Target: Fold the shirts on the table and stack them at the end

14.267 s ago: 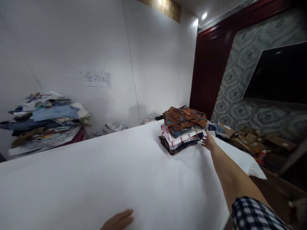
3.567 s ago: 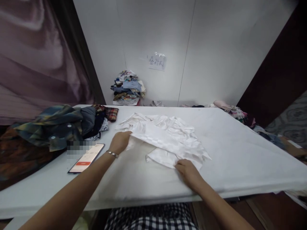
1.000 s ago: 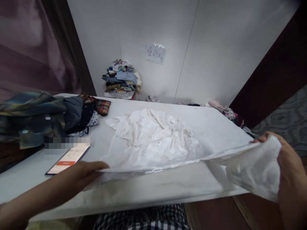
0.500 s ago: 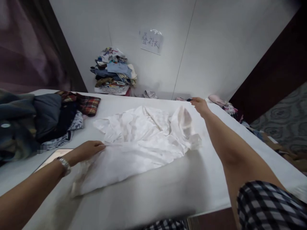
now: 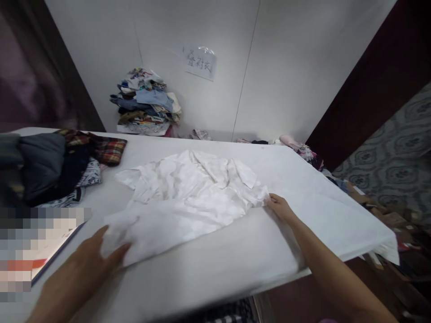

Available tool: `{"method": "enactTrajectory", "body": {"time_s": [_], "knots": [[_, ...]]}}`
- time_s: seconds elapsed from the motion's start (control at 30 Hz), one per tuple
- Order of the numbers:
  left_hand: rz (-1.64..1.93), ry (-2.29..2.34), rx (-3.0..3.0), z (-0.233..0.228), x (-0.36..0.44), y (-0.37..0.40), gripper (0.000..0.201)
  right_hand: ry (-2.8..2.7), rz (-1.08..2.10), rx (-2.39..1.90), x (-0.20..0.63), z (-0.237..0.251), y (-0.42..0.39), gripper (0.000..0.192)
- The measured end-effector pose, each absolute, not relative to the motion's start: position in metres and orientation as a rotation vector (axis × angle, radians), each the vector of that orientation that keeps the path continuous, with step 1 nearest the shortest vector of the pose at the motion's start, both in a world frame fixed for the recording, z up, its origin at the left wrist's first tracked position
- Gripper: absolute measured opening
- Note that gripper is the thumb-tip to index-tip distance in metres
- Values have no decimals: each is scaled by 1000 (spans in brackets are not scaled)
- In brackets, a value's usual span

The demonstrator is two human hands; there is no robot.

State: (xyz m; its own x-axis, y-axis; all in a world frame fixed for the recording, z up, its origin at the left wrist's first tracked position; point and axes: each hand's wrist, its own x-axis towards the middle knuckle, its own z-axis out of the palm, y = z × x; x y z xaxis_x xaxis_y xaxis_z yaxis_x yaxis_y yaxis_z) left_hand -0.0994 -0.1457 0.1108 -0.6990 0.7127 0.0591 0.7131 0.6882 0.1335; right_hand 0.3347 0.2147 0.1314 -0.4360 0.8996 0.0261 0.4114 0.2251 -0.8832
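Note:
A white shirt (image 5: 188, 193) lies spread and creased across the white-covered table. At its lower left end, my left hand (image 5: 89, 260) has the cloth between thumb and fingers. My right hand (image 5: 280, 207) pinches the shirt's right edge, arm stretched forward from the lower right. Loose folds run through the middle of the shirt, and its upper left corner juts out in a point.
A heap of dark and plaid clothes (image 5: 47, 166) lies on the left, with a lit, partly pixelated screen (image 5: 47, 251) below it. Behind the white table (image 5: 323, 202) stands a tall clothes stack (image 5: 148, 103). A handwritten sign (image 5: 200, 63) hangs on the wall. More clothes (image 5: 299, 148) sit at the far right edge.
My right hand has come down and nearer from the table's far side to the shirt's right edge, now pinching it. My left hand has moved nearer along the shirt. The view has turned right.

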Motion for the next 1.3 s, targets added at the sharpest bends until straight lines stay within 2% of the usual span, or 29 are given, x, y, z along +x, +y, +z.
{"method": "enactTrajectory", "body": {"time_s": [0.13, 0.27, 0.43, 0.57, 0.63, 0.73, 0.87, 1.0, 1.1, 1.23, 1.3], "knots": [[-455, -2880, -1302, 148, -71, -125, 59, -1867, 1048, -1164, 337, 145, 231, 43], [-552, -2897, -1262, 172, -79, -128, 59, -1892, 1000, -1129, 375, 159, 240, 40], [-493, -3065, -1344, 153, -85, -148, 63, -2261, 804, -1321, 413, 143, 217, 35], [-382, -2946, -1361, 149, -91, -154, 72, -2197, 584, -1442, 418, 135, 207, 39], [-389, -2787, -1329, 157, -92, -149, 71, -2130, 501, -1391, 408, 140, 206, 40], [-477, -2578, -1453, 169, -85, -128, 58, -2137, 552, -1211, 371, 153, 199, 36], [-470, -2382, -1924, 167, -68, -85, 41, -2556, 563, -911, 302, 167, 182, 33], [-292, -2394, -2019, 162, -61, -64, 31, -2846, 416, -1061, 263, 170, 179, 30], [-318, -2342, -2043, 172, -65, -67, 21, -2825, 345, -1066, 259, 170, 188, 24], [-576, -2387, -1915, 196, -79, -67, 28, -2527, 323, -1045, 259, 174, 199, 24], [-502, -2463, -1808, 199, -86, -61, 31, -2448, 307, -1057, 254, 172, 200, 25]]}}
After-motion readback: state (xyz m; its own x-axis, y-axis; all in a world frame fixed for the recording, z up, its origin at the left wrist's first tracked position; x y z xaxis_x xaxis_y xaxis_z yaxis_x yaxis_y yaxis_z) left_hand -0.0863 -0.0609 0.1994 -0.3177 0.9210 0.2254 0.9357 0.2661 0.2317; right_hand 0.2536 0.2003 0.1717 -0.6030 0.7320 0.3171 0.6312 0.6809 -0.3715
